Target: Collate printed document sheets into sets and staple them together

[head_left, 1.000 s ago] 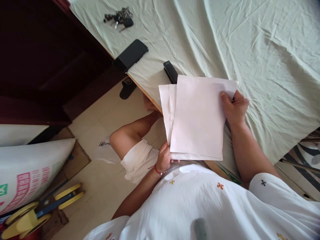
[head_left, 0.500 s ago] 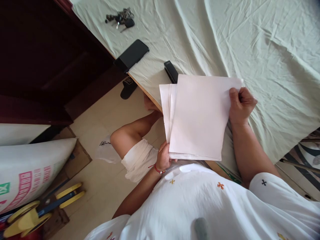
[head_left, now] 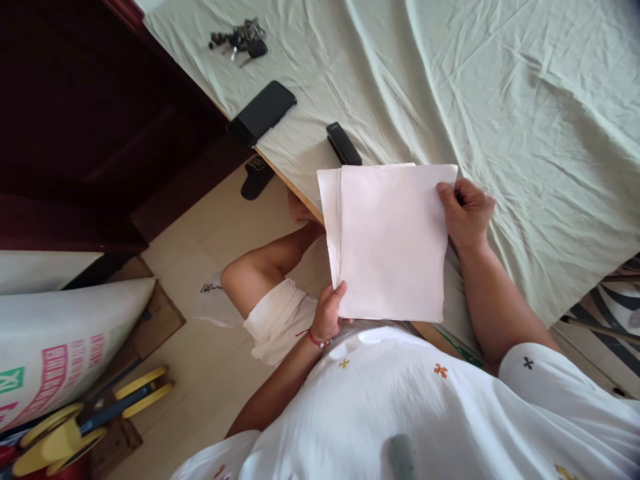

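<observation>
Between your two hands you hold a stack of white paper sheets [head_left: 393, 243], above your lap and over the near edge of the table [head_left: 500, 80] with the pale green cloth. Your left hand [head_left: 330, 312] grips the lower left corner, thumb on top. Your right hand [head_left: 465, 213] is closed on the upper right corner (the fingers curl behind the sheets). Just beyond the stack lies a black stapler [head_left: 343, 143], and further from your left hand a black phone [head_left: 263, 112] and keys [head_left: 239, 40].

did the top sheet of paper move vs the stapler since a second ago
Yes. The top white paper sheet has slid down, away from the black stapler, squaring with the stack.
</observation>
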Tool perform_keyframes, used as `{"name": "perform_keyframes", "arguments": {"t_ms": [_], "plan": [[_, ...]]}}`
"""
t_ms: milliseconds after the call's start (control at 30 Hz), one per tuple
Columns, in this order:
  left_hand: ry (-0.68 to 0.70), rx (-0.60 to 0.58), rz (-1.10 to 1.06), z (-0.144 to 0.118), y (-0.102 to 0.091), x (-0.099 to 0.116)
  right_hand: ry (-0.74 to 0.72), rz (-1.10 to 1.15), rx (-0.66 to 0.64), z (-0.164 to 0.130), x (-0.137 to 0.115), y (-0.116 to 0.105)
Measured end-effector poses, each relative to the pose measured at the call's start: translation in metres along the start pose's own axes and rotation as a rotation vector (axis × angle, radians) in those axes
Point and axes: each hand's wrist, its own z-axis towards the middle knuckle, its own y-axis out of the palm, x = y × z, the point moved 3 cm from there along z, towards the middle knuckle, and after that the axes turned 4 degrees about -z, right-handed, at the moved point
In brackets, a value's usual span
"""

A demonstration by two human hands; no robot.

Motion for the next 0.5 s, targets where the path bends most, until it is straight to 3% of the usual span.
{"name": "perform_keyframes", "arguments": {"t_ms": [133, 300, 500], "plan": [[0.004, 0.004, 0.028, -0.002, 0.004, 0.004, 0.023, -0.072, -0.037, 0.001, -0.003, 0.003], [0.032, 0.029, 0.102, -0.002, 0.001, 0.003, -0.064, -0.057, 0.007, 0.005, 0.006, 0.007], [0.167, -0.081, 0.228, 0.0, -0.006, -0.002, -0.075, -0.058, -0.043, 0.007, 0.021, 0.008]]}}
